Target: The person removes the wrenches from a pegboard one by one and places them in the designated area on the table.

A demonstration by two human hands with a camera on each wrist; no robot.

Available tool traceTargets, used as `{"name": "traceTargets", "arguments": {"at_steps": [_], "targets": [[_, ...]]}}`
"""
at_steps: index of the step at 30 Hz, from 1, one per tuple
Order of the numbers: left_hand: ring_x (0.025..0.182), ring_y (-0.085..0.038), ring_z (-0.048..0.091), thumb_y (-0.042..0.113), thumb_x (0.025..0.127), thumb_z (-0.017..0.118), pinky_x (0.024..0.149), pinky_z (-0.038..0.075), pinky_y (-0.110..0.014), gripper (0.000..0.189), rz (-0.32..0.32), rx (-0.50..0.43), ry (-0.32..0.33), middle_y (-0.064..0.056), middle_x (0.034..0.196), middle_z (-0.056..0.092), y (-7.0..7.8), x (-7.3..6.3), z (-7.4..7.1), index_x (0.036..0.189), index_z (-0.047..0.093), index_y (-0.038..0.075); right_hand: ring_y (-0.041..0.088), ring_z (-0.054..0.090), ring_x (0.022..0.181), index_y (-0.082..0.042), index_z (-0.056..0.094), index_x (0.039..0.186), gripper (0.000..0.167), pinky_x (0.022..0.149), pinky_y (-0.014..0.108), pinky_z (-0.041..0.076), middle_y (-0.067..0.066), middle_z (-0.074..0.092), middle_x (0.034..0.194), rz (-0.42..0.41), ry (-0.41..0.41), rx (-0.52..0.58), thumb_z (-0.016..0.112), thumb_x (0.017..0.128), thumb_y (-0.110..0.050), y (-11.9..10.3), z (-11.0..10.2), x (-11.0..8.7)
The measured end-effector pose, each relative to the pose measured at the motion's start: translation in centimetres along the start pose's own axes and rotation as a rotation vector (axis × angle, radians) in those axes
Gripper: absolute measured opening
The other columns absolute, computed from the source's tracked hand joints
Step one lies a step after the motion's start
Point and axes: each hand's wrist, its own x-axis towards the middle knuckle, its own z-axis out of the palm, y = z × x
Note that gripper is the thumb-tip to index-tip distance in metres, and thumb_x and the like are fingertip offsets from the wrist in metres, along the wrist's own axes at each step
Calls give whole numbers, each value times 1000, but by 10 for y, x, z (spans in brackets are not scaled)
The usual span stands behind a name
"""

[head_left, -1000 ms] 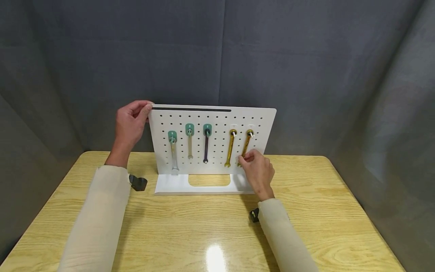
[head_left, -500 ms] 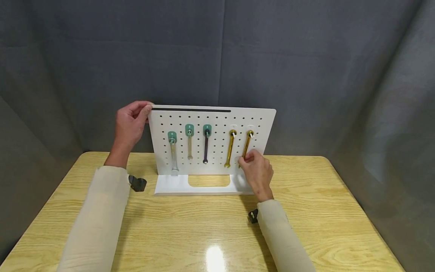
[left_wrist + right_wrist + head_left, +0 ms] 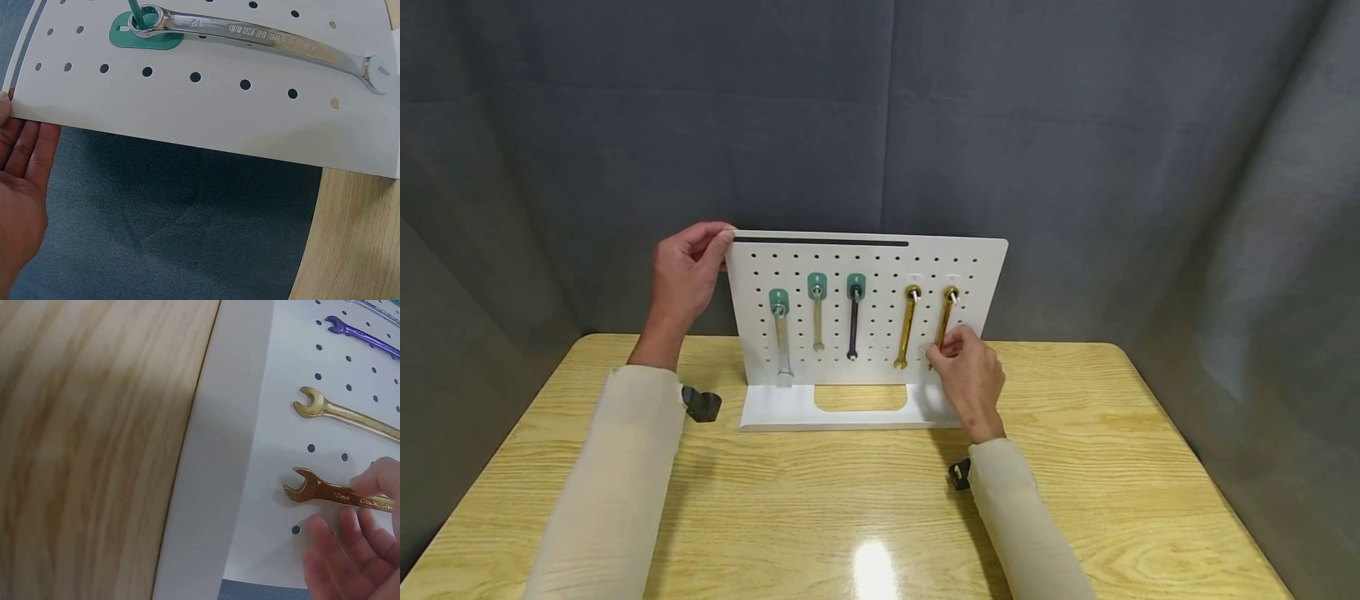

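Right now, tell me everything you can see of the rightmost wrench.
The wrench is gold, glossy and metallic-looking, with an open fork end below, a ring end above and raised or stamped lettering on the shaft, seemingly starting "10mm". It hangs by its ring on a white hook on the white board, its lower end slanting left in the head view. The right hand pinches the lower shaft. Whether the fork end touches the board is unclear.

Wrenches (image 3: 262, 37) glossy mtl; pegbd (image 3: 206, 119) smooth, matt; hook plate (image 3: 167, 42) plstc; tabletop (image 3: 790, 500) glossy wd; backdrop (image 3: 880, 125) matt cloth
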Motion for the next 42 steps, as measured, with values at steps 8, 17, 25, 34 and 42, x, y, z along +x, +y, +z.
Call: {"name": "traceTargets", "arguments": {"at_steps": [8, 17, 25, 34, 42], "targets": [[85, -8, 63, 23, 104, 65, 76, 52, -16, 30, 7, 7, -10, -15, 111, 72, 0, -1, 1, 120, 73, -1, 20, 68, 74, -17, 65, 90, 16, 63, 41, 49, -2, 74, 85, 8, -40, 45, 77, 85, -25, 4, -2, 0], [86, -8, 64, 23, 104, 66, 77, 53, -15, 29, 5, -1, -22, -15, 112, 72, 2, 1, 2, 121, 73, 0, 20, 71, 80, -11, 70, 88, 11, 70, 38, 53, 2, 74, 84, -47, -80, 171, 78, 89, -18, 9, -4, 1], [84, -7, 64, 22, 103, 67, 76, 53, -16, 28, 18, -9, -10, -13, 109, 72, 2, 4, 3, 119, 74, 0, 22, 68, 89, -4, 71, 94, 12, 72, 29, 54, 9, 73, 92, 28, -204, 404, 80, 91, -11, 13, -9, 5], [85, -7, 64, 22, 104, 66, 77, 54, -16, 28, 18, -6, -19, -14, 111, 72, 1, 2, 1, 120, 73, 0, 17, 68, 86, 5, 68, 106, 15, 82, 35, 61, 15, 69, 98, 138, -369, 665, 75, 95, -2, 18, -7, 2], [86, -5, 65, 24, 104, 66, 79, 56, -19, 31, 11, -14, -28, -15, 114, 72, -3, -1, -2, 123, 73, 1, 21, 68, 90, 3, 68, 107, 13, 82, 36, 61, 14, 68, 101, 110, -383, 652, 73, 96, -1, 20, -6, -2]]}}
